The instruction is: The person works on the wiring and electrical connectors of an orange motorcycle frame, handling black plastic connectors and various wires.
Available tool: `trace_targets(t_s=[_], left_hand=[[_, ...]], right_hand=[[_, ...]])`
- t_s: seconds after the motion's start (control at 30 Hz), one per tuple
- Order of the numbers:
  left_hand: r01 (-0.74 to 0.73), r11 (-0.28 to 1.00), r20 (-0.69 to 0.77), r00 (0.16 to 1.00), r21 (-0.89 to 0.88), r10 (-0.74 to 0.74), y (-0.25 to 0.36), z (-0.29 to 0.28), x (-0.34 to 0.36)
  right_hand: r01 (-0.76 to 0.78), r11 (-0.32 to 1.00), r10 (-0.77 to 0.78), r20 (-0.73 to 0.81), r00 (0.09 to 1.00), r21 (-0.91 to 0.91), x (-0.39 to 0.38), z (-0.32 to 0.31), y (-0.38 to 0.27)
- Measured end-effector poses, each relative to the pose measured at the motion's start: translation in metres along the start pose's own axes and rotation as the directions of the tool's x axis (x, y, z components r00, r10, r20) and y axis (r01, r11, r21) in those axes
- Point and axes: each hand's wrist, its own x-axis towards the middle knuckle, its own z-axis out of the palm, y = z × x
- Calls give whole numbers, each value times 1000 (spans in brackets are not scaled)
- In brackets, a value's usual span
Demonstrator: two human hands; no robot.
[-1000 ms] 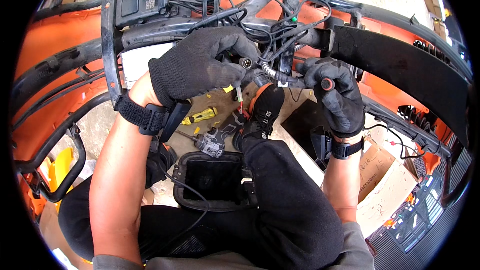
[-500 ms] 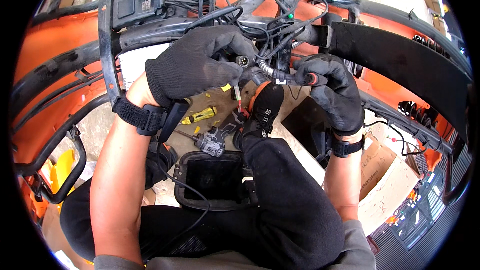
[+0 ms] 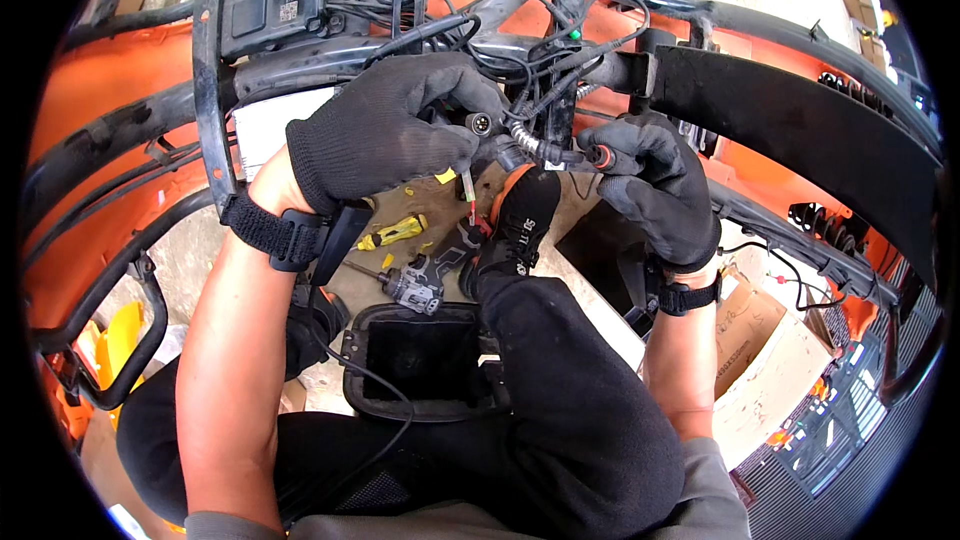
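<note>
Both my hands wear dark knit gloves with coated fingers. My left hand (image 3: 390,125) is closed around a black round cable connector (image 3: 481,124), whose end with several pins faces up between thumb and fingers. In my right hand (image 3: 660,185), thumb and fingers pinch a black plug with an orange ring (image 3: 603,157) at its end. The two connectors are apart. Between the hands runs a cable in a silvery ribbed sleeve (image 3: 527,138). Behind them, a bundle of black cables (image 3: 545,70) hangs along the tubular frame (image 3: 350,55).
A black control box (image 3: 275,15) sits on the frame. On the floor lie a yellow-handled screwdriver (image 3: 393,232) and a grey power drill (image 3: 415,285). A black open bin (image 3: 425,365) stands between my legs, and a cardboard box (image 3: 765,365) at the right. Orange panels (image 3: 120,100) flank the frame.
My right hand has moved a little left, bringing the orange-ringed plug closer to the left hand and turning its end upward. My left hand keeps its grip nearly in place.
</note>
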Motion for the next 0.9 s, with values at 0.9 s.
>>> trace_targets(t_s=[0.9], left_hand=[[13, 1000, 24, 1000, -7, -13, -3, -1, 0]], right_hand=[[100, 993, -101, -17, 995, -59, -1, -6, 12]])
